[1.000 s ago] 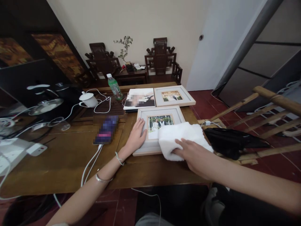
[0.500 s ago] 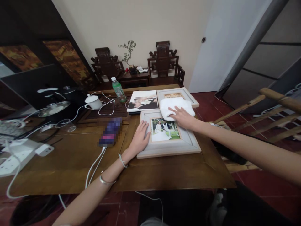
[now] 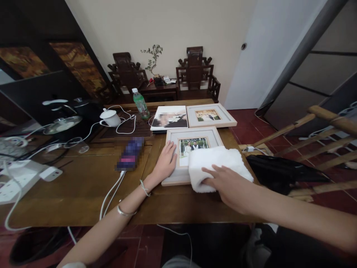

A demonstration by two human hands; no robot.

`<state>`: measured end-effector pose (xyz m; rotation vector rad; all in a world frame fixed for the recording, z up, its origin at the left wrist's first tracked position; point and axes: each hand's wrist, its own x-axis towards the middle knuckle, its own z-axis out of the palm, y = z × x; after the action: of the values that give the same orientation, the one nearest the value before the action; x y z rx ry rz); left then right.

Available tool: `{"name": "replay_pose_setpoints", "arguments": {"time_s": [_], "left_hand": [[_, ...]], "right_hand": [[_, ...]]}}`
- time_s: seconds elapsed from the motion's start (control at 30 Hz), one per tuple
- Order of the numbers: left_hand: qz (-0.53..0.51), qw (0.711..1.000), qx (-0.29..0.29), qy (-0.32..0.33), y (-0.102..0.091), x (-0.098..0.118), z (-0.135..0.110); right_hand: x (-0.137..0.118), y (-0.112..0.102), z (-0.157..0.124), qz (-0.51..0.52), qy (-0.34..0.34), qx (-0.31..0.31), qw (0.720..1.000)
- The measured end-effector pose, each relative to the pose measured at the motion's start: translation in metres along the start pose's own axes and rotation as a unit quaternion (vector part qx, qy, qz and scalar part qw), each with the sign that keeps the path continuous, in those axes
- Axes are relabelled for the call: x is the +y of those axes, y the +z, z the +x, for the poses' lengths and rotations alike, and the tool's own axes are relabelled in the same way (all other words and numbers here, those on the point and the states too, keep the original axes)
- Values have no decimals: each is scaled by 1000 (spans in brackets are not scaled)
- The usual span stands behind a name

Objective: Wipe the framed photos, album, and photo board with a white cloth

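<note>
- My left hand point(image 3: 166, 160) rests flat, gripping nothing, on the left side of the near picture frame point(image 3: 182, 173)!
- That frame lies face-up on the worktop point(image 3: 83, 193).
- The white cloth point(image 3: 217, 158) covers its near right corner, my right hand point(image 3: 227, 182) pinching a fold!

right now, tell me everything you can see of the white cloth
The white cloth looks thick, soft and fluffy, like towelling, folded into a rounded pad with a hollow fold at its near left. It lies over the lower right of the nearest picture frame, covering part of its photo and reaching past the frame's near edge. The right grip holds it from the near side.
</note>
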<state>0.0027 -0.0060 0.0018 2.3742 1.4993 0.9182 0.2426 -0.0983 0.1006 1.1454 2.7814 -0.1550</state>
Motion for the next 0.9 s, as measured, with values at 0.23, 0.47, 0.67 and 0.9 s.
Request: {"name": "replay_pose_setpoints", "arguments": {"time_s": [0.23, 0.47, 0.67, 0.9], "left_hand": [[-4, 1000, -2, 4, 1, -2, 1], [-2, 1000, -1, 12, 1, -3, 1], [11, 1000, -4, 16, 2, -4, 0], [23, 1000, -10, 15, 0, -1, 0]], "right_hand": [[20, 18, 16, -13, -16, 24, 999], [89, 21, 69, -90, 10, 116, 989], [108, 17, 100, -118, 9, 100, 988], [47, 12, 60, -60, 21, 5, 998]]}}
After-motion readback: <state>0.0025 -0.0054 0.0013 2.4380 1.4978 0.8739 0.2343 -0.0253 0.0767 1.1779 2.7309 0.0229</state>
